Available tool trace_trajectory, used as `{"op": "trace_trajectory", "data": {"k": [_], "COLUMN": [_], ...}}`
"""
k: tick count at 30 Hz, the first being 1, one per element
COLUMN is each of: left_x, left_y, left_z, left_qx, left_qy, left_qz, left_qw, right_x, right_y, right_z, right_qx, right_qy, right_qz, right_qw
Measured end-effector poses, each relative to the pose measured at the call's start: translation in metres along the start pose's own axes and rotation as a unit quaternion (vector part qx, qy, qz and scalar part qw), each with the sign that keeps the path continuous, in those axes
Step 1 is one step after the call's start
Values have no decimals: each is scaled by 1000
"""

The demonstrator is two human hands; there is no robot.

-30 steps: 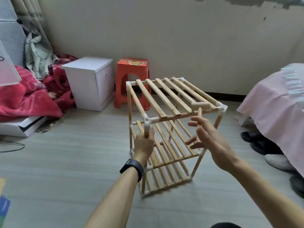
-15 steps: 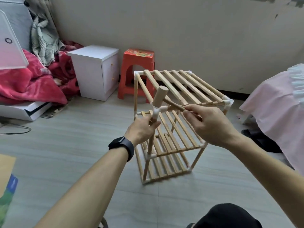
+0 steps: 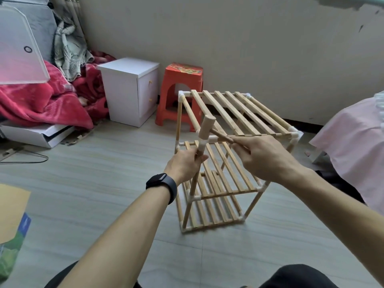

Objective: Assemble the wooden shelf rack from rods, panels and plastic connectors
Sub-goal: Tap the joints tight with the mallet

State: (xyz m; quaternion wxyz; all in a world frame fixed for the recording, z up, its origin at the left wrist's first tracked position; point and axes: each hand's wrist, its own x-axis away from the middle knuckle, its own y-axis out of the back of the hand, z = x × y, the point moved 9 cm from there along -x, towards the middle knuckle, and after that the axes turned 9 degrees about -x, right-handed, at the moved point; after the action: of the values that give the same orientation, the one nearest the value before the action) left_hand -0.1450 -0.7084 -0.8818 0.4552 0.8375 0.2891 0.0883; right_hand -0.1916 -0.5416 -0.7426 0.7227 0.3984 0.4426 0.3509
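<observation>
Slatted wooden shelf rack (image 3: 239,113) upright on floor (image 3: 93,183).
Left hand (image 3: 182,165) grips near corner post under white plastic connector (image 3: 204,140); right hand (image 3: 264,156) grips small wooden mallet (image 3: 206,127) above it.

Three-tier wooden shelf rack (image 3: 239,113) upright on floor, white plastic connectors at the joints. Left hand (image 3: 182,165) grips near upright rod (image 3: 194,183) just under top corner connector (image 3: 204,141); right hand (image 3: 264,156) holds wooden mallet (image 3: 205,127) by the handle, head right at that connector, contact unclear. White cabinet (image 3: 124,96) and red plastic stool (image 3: 182,80) behind, by the wall.
</observation>
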Motion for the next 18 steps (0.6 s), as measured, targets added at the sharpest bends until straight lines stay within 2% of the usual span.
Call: {"op": "trace_trajectory", "data": {"k": [1, 3, 4, 5, 7, 8, 13, 16, 18], "left_x": [0, -1, -1, 0, 3, 4, 0, 1, 7], "left_y": [0, 3, 3, 7, 12, 17, 53, 88, 111], "left_z": [0, 2, 1, 1, 5, 8, 47, 64, 48], "left_qx": [-7, -20, -29, -44, -66, -90, -160, -124, -132], "left_qy": [-3, 1, 3, 1, 10, 20, 111, 176, 152], "left_qz": [3, 8, 8, 5, -4, -10, -40, -130, -235], "left_qw": [1000, 1000, 1000, 999, 998, 996, 980, 968, 951], "right_x": [0, 3, 7, 5, -1, -1, 15, 41, 62], "right_y": [2, 24, 26, 21, -11, -20, 7, 15, 20], "right_z": [-1, 4, 3, 5, 3, -3, -25, -50, -72], "right_qx": [-7, -48, -67, -70, -24, -24, -138, -155, -157], "right_qy": [-1, 29, 33, 30, -4, -28, -42, -81, -116], "right_qz": [-20, -144, -171, -160, -46, -20, -132, -159, -187], "right_qw": [1000, 988, 982, 984, 999, 999, 981, 972, 963]}}
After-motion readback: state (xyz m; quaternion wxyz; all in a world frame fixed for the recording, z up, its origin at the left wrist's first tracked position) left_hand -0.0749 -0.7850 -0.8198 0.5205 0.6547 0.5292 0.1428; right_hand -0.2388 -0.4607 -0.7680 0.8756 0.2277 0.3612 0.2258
